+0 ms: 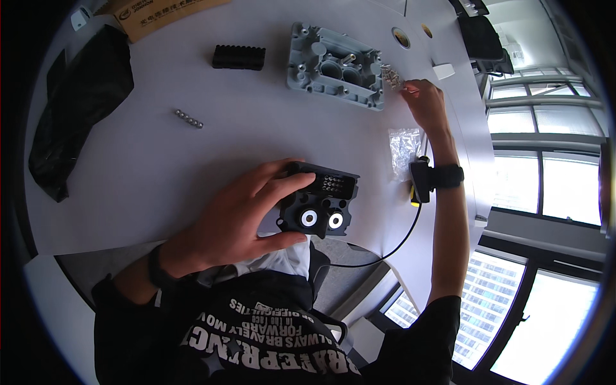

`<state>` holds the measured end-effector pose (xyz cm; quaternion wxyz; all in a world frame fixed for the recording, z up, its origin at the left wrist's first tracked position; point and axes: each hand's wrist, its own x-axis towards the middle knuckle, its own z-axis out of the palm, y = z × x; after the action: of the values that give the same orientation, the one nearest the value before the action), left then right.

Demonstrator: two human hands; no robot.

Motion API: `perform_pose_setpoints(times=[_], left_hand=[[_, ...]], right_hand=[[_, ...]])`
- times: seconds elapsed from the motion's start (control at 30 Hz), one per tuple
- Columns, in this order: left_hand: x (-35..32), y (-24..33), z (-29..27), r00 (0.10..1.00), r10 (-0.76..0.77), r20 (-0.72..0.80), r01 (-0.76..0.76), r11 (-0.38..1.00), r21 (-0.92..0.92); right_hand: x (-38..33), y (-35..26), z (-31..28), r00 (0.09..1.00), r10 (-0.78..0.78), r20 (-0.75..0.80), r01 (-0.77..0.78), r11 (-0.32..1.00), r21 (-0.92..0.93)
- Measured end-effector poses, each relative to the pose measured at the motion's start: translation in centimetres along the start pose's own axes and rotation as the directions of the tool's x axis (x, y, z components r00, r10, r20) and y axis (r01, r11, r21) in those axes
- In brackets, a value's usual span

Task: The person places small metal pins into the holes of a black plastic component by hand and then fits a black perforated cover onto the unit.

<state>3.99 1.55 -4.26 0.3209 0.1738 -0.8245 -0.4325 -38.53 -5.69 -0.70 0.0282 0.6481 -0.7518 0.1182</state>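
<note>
My left hand [234, 215] grips a black plate-like part [301, 204] by its left side, near the front edge of the table. The part carries two white rings and a recess with several small metal pins in rows. Far to the right, my right hand [425, 106] has its fingertips pinched together beside a small pile of shiny metal pieces [389, 76]; whether they hold one cannot be made out. Just left of that pile lies a grey housing [308, 70] with two round openings and a metal post.
A ribbed black block [239, 58] and a short row of metal pieces [188, 119] lie on the left. Beyond are a black bag [90, 96] and a cardboard box [160, 16]. A clear plastic bag [404, 147] lies near my right forearm, where a black cable [404, 244] runs.
</note>
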Motion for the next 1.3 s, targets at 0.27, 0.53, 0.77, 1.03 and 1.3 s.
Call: perform_pose_setpoints(times=[0.27, 0.53, 0.77, 1.03, 1.3], left_hand=[[0.3, -0.4, 0.3, 0.999, 0.037, -0.019, -0.037, 0.999, -0.005], [0.3, -0.7, 0.6, 0.999, 0.049, -0.024, -0.049, 0.999, 0.003], [-0.3, -0.8, 0.9, 0.998, 0.037, -0.056, -0.038, 0.999, -0.010], [0.1, -1.0, 1.1, 0.997, 0.058, -0.049, -0.060, 0.998, -0.024], [-0.2, -0.8, 0.6, 1.000, 0.003, -0.008, -0.003, 0.996, -0.091]], right_hand=[[0.6, 1.3, 1.7, 0.983, -0.084, -0.165, 0.069, 0.993, -0.095], [-1.7, 2.3, 0.3, 0.994, 0.042, -0.104, -0.053, 0.993, -0.106], [-7.7, -6.6, -4.3, 0.999, -0.033, -0.018, 0.037, 0.943, 0.331], [-15.1, -16.9, -7.9, 0.971, -0.239, -0.010, 0.204, 0.809, 0.551], [-16.2, -19.8, -7.0, 0.982, -0.190, 0.015, 0.163, 0.881, 0.444]])
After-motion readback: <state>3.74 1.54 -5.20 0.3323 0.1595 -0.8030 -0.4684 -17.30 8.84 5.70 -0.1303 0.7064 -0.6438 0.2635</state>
